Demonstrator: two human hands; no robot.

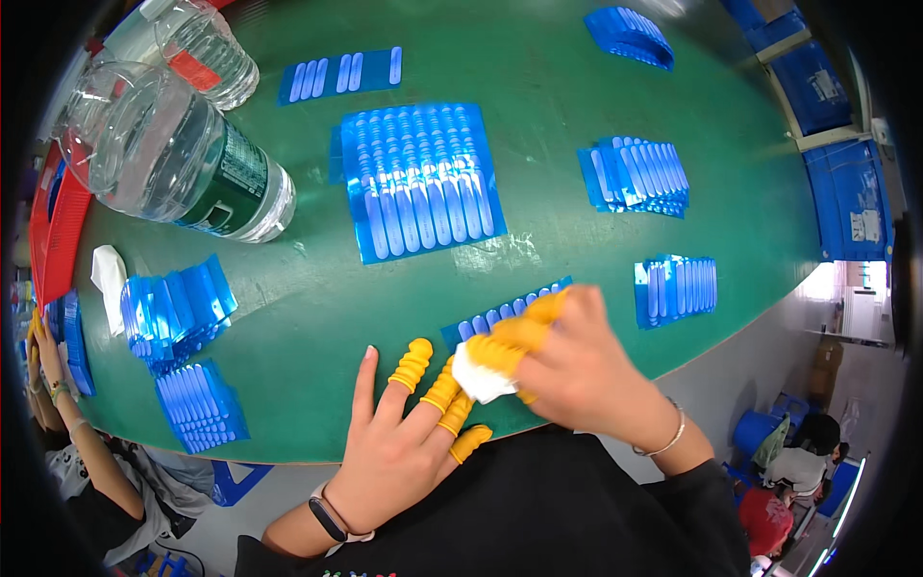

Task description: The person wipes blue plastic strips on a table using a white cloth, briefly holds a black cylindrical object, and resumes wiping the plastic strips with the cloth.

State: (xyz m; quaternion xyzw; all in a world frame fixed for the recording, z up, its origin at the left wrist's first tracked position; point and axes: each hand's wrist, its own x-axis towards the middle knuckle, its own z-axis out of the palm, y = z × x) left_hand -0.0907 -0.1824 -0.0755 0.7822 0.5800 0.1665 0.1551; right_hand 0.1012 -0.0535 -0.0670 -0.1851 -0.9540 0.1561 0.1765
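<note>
**Right hand (577, 373) pinched on a wipe (481, 377), left hand (399, 447) spread out**

So the right hand's a bit blurry, fingers clamped on that white wipe, right by a blue strip (506, 311) on the green table (548, 173). Left hand sits at the strip's 7 o'clock, back up, fingers apart, yellow cots (413, 363) on everything but the pinky. Can't tell if the hands actually touch, or if the left's on the strip.

Around the strip: big blue stack (423, 183) at 11 o'clock, fat clear bottle (216, 173) at 10, smaller stack (676, 290) at 3.
</note>
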